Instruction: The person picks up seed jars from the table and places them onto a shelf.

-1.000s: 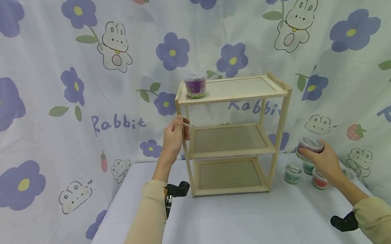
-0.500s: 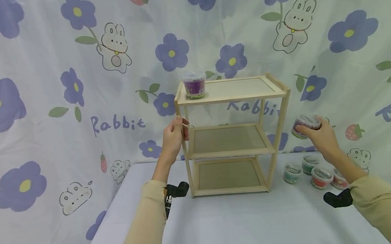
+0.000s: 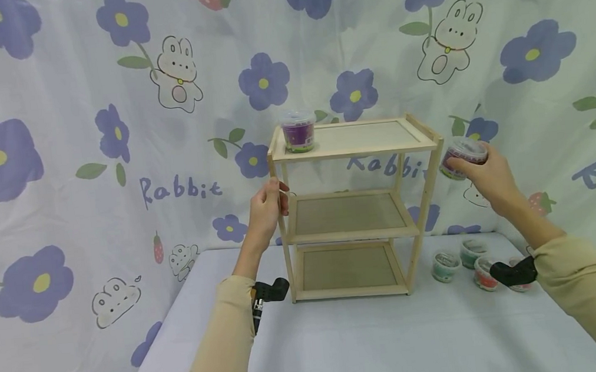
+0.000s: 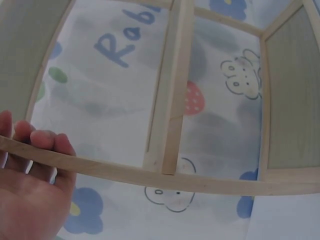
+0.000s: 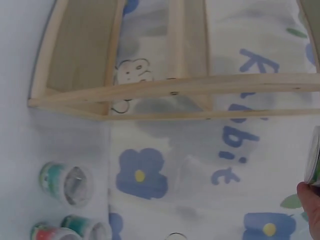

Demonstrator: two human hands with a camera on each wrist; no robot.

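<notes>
A three-tier wooden shelf (image 3: 352, 236) stands on the white table. My left hand (image 3: 264, 203) holds its front left post, and in the left wrist view the fingers (image 4: 43, 139) curl around that wooden bar. To the right of the shelf, roughly level with just below the top tier, my right hand (image 3: 493, 178) grips a purple tub (image 3: 462, 151) with a clear lid, in the air. Only a sliver of this tub (image 5: 314, 162) shows at the right edge of the right wrist view. Another purple tub (image 3: 299, 134) sits upright on the top tier's left end.
Right of the shelf, on the table (image 3: 344, 347), stand a green tub (image 3: 445, 267), a teal tub (image 3: 472, 253) and a red tub (image 3: 484, 279). A further red tub (image 3: 522, 287) is partly hidden by the right wrist camera. Patterned cloth (image 3: 89, 228) hangs behind.
My right hand has raised the purple tub from just above the other tubs to near the top tier's height. The left hand stays on the post.
</notes>
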